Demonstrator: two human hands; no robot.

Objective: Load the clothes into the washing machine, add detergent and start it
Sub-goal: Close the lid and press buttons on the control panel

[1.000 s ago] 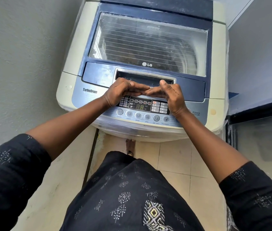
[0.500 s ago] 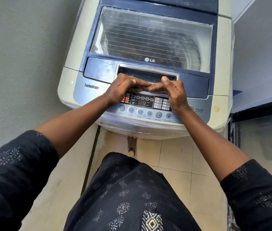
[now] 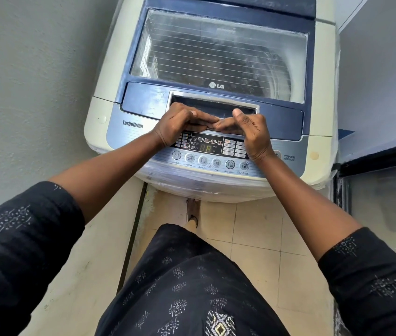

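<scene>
A cream and blue top-loading washing machine (image 3: 323, 69) stands in front of me with its glass lid (image 3: 216, 52) down. A dark load shows dimly through the glass. My left hand (image 3: 180, 127) and my right hand (image 3: 252, 134) meet at the lid's front edge, just below the handle recess (image 3: 216, 105). On each hand the thumb lies on top and the bent fingers beneath, pinching that edge. The control panel (image 3: 206, 147) below my hands has a lit display and a row of round buttons. No detergent is in view.
A grey wall (image 3: 34, 81) runs close along the machine's left side. A dark-framed glass door (image 3: 381, 200) stands at the right. Beige floor tiles (image 3: 252, 234) and my foot (image 3: 193, 212) lie below the machine's front.
Both hands stay together on the lid's front edge. The view has shifted slightly; the lid remains down.
</scene>
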